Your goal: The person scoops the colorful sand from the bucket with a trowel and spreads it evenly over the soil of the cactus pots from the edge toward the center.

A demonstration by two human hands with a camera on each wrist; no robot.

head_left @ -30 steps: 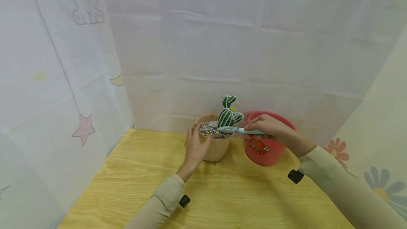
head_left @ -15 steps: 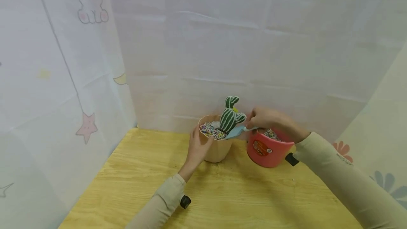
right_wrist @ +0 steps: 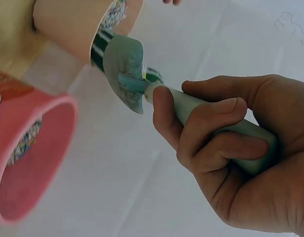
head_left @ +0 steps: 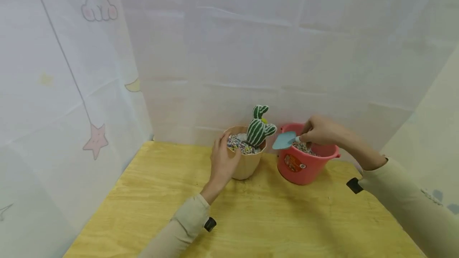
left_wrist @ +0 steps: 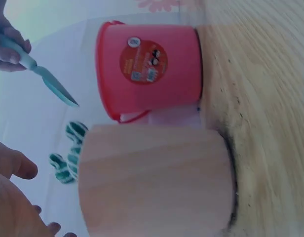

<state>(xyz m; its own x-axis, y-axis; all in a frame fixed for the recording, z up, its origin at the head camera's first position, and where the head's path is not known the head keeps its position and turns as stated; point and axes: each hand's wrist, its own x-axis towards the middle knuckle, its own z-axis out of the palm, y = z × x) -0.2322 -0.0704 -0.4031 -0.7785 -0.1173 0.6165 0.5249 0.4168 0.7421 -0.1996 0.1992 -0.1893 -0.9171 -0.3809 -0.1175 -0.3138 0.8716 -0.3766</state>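
Note:
My left hand (head_left: 224,160) holds the beige flower pot (head_left: 245,168) at its left rim, fingers along the side and thumb at the front. In the left wrist view, the thumb shows just above the rim. Multicoloured beads (head_left: 239,145) fill the pot, and a knitted green-and-white cactus (head_left: 256,132) leans right in it. My right hand (head_left: 320,131) grips a small light-blue trowel (head_left: 285,140) by its handle, over the left part of the red bucket (head_left: 299,174). In the right wrist view, the trowel blade (right_wrist: 123,59) overlaps the cactus.
More beads (right_wrist: 26,143) lie inside the bucket, right of the pot. Both containers stand at the back of the yellow wooden table (head_left: 251,218), close to a pale sheet wall (head_left: 222,51). A printed sheet (head_left: 71,102) hangs at the left.
My right hand has moved the trowel right, from over the pot to over the bucket. The beads on its blade are gone from view. My left hand stays at the pot.

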